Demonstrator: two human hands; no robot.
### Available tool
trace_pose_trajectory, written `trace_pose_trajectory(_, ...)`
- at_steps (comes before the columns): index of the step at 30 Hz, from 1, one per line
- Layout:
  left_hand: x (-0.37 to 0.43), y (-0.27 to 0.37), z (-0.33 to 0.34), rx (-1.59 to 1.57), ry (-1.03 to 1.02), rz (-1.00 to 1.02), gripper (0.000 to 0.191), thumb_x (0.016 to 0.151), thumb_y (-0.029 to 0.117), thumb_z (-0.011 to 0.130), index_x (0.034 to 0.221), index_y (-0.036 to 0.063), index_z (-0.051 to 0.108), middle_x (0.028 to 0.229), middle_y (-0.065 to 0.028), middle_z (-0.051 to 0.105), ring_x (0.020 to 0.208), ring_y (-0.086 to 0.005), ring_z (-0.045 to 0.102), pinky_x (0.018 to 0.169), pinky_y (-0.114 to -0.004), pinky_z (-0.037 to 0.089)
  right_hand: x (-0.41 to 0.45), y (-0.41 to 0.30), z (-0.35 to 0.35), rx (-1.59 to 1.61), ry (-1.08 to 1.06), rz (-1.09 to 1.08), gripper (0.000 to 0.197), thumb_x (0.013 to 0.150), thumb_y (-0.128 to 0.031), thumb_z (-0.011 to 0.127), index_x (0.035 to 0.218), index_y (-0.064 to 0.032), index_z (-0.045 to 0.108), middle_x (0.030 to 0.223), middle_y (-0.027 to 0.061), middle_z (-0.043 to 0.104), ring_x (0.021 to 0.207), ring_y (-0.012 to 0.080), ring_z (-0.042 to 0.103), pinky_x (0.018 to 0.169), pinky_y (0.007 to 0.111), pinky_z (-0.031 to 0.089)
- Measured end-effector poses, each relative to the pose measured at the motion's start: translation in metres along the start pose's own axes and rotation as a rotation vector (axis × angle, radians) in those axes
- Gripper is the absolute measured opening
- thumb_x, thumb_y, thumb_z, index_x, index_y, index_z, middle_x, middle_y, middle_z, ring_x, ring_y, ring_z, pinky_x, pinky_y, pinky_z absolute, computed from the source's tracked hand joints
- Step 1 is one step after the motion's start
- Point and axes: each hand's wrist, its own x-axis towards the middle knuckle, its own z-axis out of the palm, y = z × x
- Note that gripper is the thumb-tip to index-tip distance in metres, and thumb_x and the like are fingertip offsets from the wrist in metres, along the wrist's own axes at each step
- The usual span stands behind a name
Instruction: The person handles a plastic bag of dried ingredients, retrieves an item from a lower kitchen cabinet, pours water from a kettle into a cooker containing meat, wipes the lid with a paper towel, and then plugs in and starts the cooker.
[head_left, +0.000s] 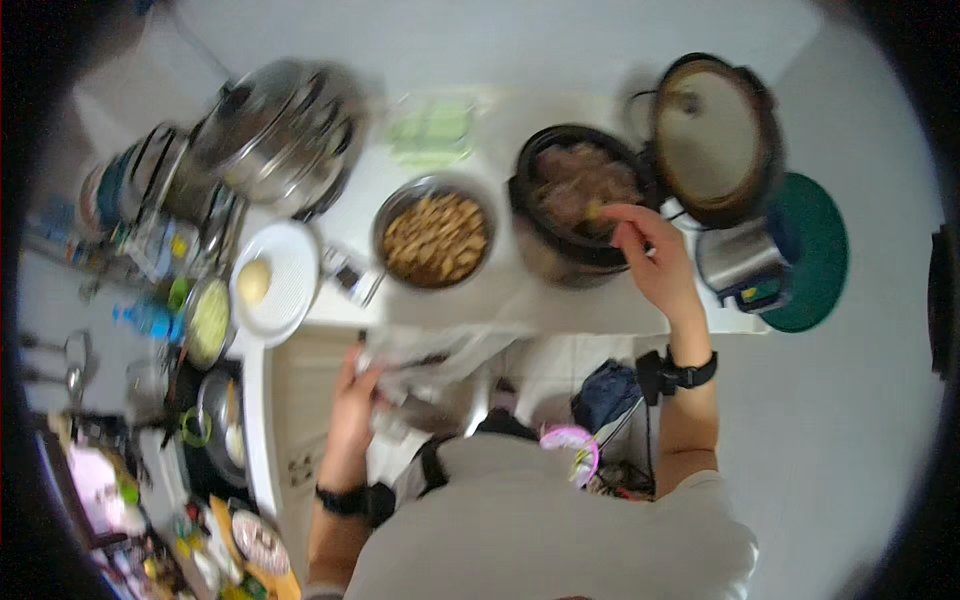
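Note:
My right hand (660, 266) reaches over the rim of an electric cooker (566, 266). A small yellowish piece (594, 210) shows at its pinched fingertips, too blurred to name. Inside the pot lies brownish meat (574, 176). The cooker's lid (712, 142) stands raised on the right. Low on the left, my left hand (352, 409) grips a clear plastic bag (465, 349) in front of the counter edge. Something dark and thin shows in or behind the bag. Left of the cooker, a steel bowl (431, 182) contains brown chopped pieces (435, 238).
A steel kettle (742, 259) and a round green board (823, 255) sit right of the cooker. To the left are a steamer pot (281, 150), a white strainer (296, 289) with a pale round vegetable (253, 281), and a wok (217, 405). A pink-rimmed bin (551, 433) stands below.

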Motion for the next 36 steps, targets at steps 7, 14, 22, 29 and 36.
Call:
trace_pose_trajectory(7, 0.007, 0.014, 0.004, -0.256, -0.305, 0.039, 0.022, 0.082, 0.013, 0.049, 0.102, 0.0088, 0.041, 0.073, -0.0012, 0.055, 0.045, -0.0066, 0.043, 0.041, -0.019, 0.034, -0.064, -0.049, 0.122, 0.032, -0.467, -0.204, 0.092, 0.062, -0.030, 0.073, 0.132, -0.0054, 0.019, 0.129, 0.0220, 0.027, 0.121, 0.0412, 0.022, 0.100, 0.044, 0.022)
trace_pose_trajectory(14, -0.002, 0.013, -0.004, 0.073, -0.430, 0.282, 0.035, 0.082, 0.018, 0.051, 0.114, 0.0083, 0.040, 0.081, -0.0004, 0.053, 0.053, -0.0049, 0.041, 0.045, -0.018, 0.033, -0.072, -0.064, 0.201, 0.694, -0.392, 0.004, 0.051, 0.077, -0.006, 0.055, 0.123, -0.0024, 0.034, 0.111, 0.0128, 0.049, 0.098, 0.0174, 0.051, 0.080, 0.028, 0.042)
trace_pose_trajectory(22, 0.007, -0.014, -0.090, -0.316, -0.070, 0.158, 0.022, 0.082, 0.019, 0.047, 0.102, 0.0081, 0.049, 0.090, -0.0008, 0.049, 0.050, -0.0071, 0.033, 0.049, -0.020, 0.030, -0.003, -0.094, 0.259, 0.757, -0.039, 0.223, 0.021, 0.080, -0.008, 0.046, 0.099, 0.0017, 0.049, 0.085, 0.0080, 0.055, 0.070, 0.0133, 0.050, 0.063, 0.026, 0.042)
trace_pose_trajectory(29, -0.008, -0.001, -0.140, -0.887, 0.025, 0.232, 0.020, 0.083, 0.017, 0.044, 0.099, 0.0053, 0.049, 0.095, -0.0038, 0.052, 0.072, -0.0140, 0.049, 0.064, -0.025, 0.040, 0.094, -0.086, 0.340, 0.533, -0.009, 0.279, 0.023, 0.077, -0.010, 0.051, 0.097, 0.0012, 0.049, 0.085, 0.0166, 0.058, 0.079, 0.0242, 0.056, 0.069, 0.033, 0.044)
trace_pose_trajectory(36, -0.015, 0.005, -0.163, -1.007, -0.210, 0.393, 0.034, 0.067, 0.003, 0.040, 0.100, 0.0008, 0.048, 0.102, -0.0097, 0.049, 0.096, -0.0199, 0.048, 0.086, -0.033, 0.041, 0.089, -0.100, 0.353, -0.508, -0.168, -0.113, 0.059, 0.075, -0.019, 0.053, 0.125, -0.0032, 0.027, 0.123, 0.0232, 0.037, 0.108, 0.0360, 0.043, 0.089, 0.045, 0.036)
